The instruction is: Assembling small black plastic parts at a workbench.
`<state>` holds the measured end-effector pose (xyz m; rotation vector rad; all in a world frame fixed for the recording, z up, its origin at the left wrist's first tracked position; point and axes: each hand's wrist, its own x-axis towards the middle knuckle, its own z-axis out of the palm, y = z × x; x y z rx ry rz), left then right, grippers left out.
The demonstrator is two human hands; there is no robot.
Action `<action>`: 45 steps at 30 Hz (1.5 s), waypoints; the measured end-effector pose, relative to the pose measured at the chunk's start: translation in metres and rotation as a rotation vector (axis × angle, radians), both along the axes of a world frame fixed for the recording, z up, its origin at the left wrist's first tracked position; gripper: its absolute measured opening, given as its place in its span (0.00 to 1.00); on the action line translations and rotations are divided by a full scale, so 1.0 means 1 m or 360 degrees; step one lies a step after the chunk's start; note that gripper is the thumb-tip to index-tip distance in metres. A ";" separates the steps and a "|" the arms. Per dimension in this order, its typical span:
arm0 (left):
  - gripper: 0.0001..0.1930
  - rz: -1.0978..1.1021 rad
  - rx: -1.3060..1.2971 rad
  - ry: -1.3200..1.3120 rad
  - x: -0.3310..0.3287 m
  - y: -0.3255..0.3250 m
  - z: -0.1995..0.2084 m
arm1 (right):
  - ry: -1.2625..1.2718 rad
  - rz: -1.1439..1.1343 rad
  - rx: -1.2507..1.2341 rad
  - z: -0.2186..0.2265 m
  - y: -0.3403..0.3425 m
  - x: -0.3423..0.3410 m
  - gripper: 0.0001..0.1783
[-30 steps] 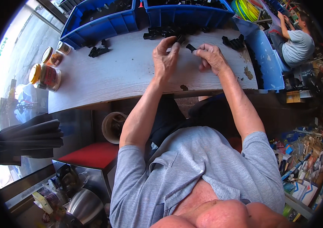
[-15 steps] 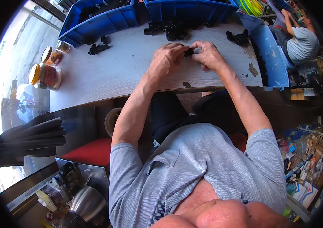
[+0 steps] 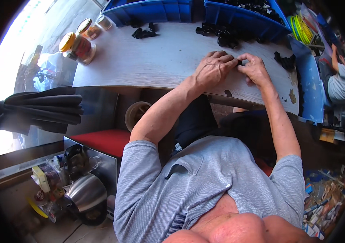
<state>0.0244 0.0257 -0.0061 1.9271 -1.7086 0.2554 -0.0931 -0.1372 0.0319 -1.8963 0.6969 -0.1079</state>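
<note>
Over the pale tabletop (image 3: 172, 60), my two hands meet at a small black part (image 3: 240, 63), mostly covered by my fingers. My right hand (image 3: 257, 70) pinches it between thumb and fingers from the right. From the left, my left hand (image 3: 215, 69) closes on it with bent fingers, its back turned up; the thumb is hidden. Just beyond my hands lies a heap of black parts (image 3: 224, 38). A smaller cluster of black parts (image 3: 144, 32) lies to the left, and another black bunch (image 3: 285, 60) near the table's right side.
Two blue bins (image 3: 150, 14) (image 3: 245, 20) holding black parts line the far edge. A light-blue bin (image 3: 312, 87) stands at the right edge. Jars (image 3: 82, 48) sit at the left. A metal kettle (image 3: 86, 193) stands lower left; a person (image 3: 340, 83) is beyond, at right.
The view has shifted, so the table and my hands appear farther right. My hands stay together at the black part, with less of it showing between my fingers.
</note>
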 end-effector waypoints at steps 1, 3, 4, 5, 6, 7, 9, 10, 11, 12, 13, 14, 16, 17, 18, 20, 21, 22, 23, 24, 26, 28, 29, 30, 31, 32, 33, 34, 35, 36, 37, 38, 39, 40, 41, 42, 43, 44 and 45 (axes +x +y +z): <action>0.21 -0.0002 -0.0008 -0.0011 0.000 0.001 -0.001 | 0.0018 -0.0018 -0.0013 0.000 0.001 0.000 0.16; 0.21 -0.0016 -0.0094 0.0030 0.001 0.003 -0.002 | 0.0019 0.0011 -0.0010 0.003 0.003 -0.002 0.15; 0.20 0.0087 -0.0261 0.0077 0.003 0.005 -0.001 | 0.0035 0.0011 0.0008 0.002 0.002 -0.004 0.15; 0.20 0.0185 -0.0427 0.0126 0.005 0.006 -0.001 | 0.0031 -0.0001 0.0007 0.002 0.001 -0.005 0.15; 0.18 0.0321 -0.0567 0.0081 0.018 0.009 0.001 | -0.0020 -0.0054 0.0034 0.002 -0.001 -0.007 0.17; 0.17 0.0458 -0.0708 0.0038 0.038 0.020 0.003 | -0.0069 -0.0106 0.0060 0.001 -0.001 -0.011 0.18; 0.17 0.0874 -0.0658 -0.0267 0.084 0.050 0.010 | -0.0179 -0.0201 0.0160 -0.001 -0.004 -0.019 0.20; 0.18 0.1063 -0.0586 -0.0382 0.104 0.063 0.010 | -0.0290 -0.0269 0.0262 -0.001 -0.006 -0.022 0.22; 0.18 0.1256 -0.0509 -0.0502 0.122 0.076 0.007 | -0.0293 -0.0282 0.0255 -0.001 -0.008 -0.024 0.22; 0.18 0.1324 -0.0304 -0.0437 0.137 0.090 0.001 | -0.0327 -0.0333 0.0384 -0.001 -0.011 -0.026 0.22; 0.19 0.1384 -0.0098 -0.0367 0.148 0.097 -0.004 | -0.0359 -0.0386 0.0510 -0.002 -0.015 -0.028 0.22; 0.19 0.1355 -0.0109 -0.0355 0.150 0.096 -0.004 | -0.0359 -0.0416 0.0495 -0.003 -0.023 -0.032 0.22; 0.18 0.1278 0.0033 -0.0317 0.148 0.094 -0.006 | -0.0400 -0.0560 0.0468 -0.006 -0.042 -0.040 0.21; 0.18 0.1255 0.0025 -0.0306 0.144 0.090 -0.007 | -0.0397 -0.0583 0.0454 -0.007 -0.051 -0.043 0.21; 0.15 0.1128 -0.0081 -0.0328 0.140 0.087 -0.009 | -0.0411 -0.0760 0.0425 -0.007 -0.060 -0.047 0.19; 0.12 0.1010 -0.0189 -0.0345 0.134 0.086 -0.010 | -0.0491 -0.1000 0.0394 -0.007 -0.078 -0.052 0.14; 0.12 0.0953 -0.0223 -0.0292 0.132 0.084 -0.011 | -0.0509 -0.1105 0.0372 -0.006 -0.086 -0.056 0.14; 0.13 0.0898 -0.0254 -0.0240 0.130 0.082 -0.011 | -0.0532 -0.1198 0.0363 -0.004 -0.093 -0.060 0.14; 0.13 0.0895 -0.0259 -0.0234 0.129 0.079 -0.010 | -0.0555 -0.1290 0.0355 -0.004 -0.099 -0.063 0.15; 0.13 0.0932 -0.0174 -0.0206 0.128 0.077 -0.009 | -0.0567 -0.1377 0.0299 -0.005 -0.105 -0.065 0.16; 0.13 0.0972 -0.0085 -0.0174 0.128 0.075 -0.003 | -0.0548 -0.1405 0.0272 -0.003 -0.103 -0.062 0.16; 0.14 0.0983 0.0020 -0.0031 0.128 0.078 0.003 | -0.0473 -0.1318 0.0279 0.001 -0.088 -0.052 0.16; 0.14 0.0984 0.0023 -0.0031 0.128 0.078 0.003 | -0.0459 -0.1215 0.0309 0.001 -0.077 -0.046 0.17; 0.16 0.0906 -0.0034 0.0064 0.128 0.078 0.004 | -0.0410 -0.1110 0.0330 -0.001 -0.071 -0.039 0.17; 0.17 0.0828 -0.0090 0.0157 0.129 0.078 0.004 | -0.0363 -0.1004 0.0351 -0.003 -0.065 -0.032 0.17; 0.17 0.0833 -0.0086 0.0154 0.129 0.078 0.004 | -0.0362 -0.1000 0.0357 -0.005 -0.058 -0.024 0.17; 0.18 0.0759 -0.0144 0.0210 0.129 0.078 0.004 | -0.0280 -0.0895 0.0335 -0.006 -0.052 -0.016 0.17; 0.19 0.0692 -0.0200 0.0264 0.129 0.079 0.004 | -0.0198 -0.0781 0.0316 -0.007 -0.045 -0.008 0.17; 0.19 0.0706 -0.0196 0.0259 0.130 0.081 0.004 | -0.0198 -0.0767 0.0323 -0.006 -0.039 0.000 0.17; 0.20 0.0693 -0.0204 0.0207 0.130 0.084 0.005 | -0.0128 -0.0711 0.0290 -0.005 -0.033 0.008 0.18; 0.21 0.0675 -0.0215 0.0154 0.132 0.086 0.005 | -0.0061 -0.0658 0.0254 -0.003 -0.028 0.015 0.19; 0.21 0.0686 -0.0214 0.0149 0.133 0.087 0.005 | -0.0064 -0.0646 0.0257 -0.003 -0.025 0.021 0.19; 0.21 0.0666 -0.0179 0.0108 0.135 0.089 0.006 | -0.0011 -0.0637 0.0208 -0.002 -0.024 0.028 0.20; 0.21 0.0647 -0.0143 0.0068 0.135 0.091 0.007 | 0.0045 -0.0628 0.0158 -0.001 -0.020 0.035 0.21; 0.21 0.0658 -0.0141 0.0066 0.135 0.092 0.008 | 0.0044 -0.0617 0.0161 0.000 -0.017 0.041 0.21; 0.21 0.0646 -0.0029 0.0070 0.135 0.092 0.008 | 0.0084 -0.0614 0.0107 0.002 -0.014 0.046 0.21; 0.21 0.0621 0.0081 0.0077 0.133 0.089 0.012 | 0.0125 -0.0624 0.0050 0.004 -0.013 0.049 0.21; 0.20 0.0591 0.0134 0.0061 0.129 0.087 0.015 | 0.0127 -0.0629 0.0050 0.002 -0.014 0.053 0.21; 0.20 0.0584 0.0134 0.0063 0.124 0.084 0.017 | 0.0155 -0.0627 0.0025 -0.001 -0.016 0.057 0.20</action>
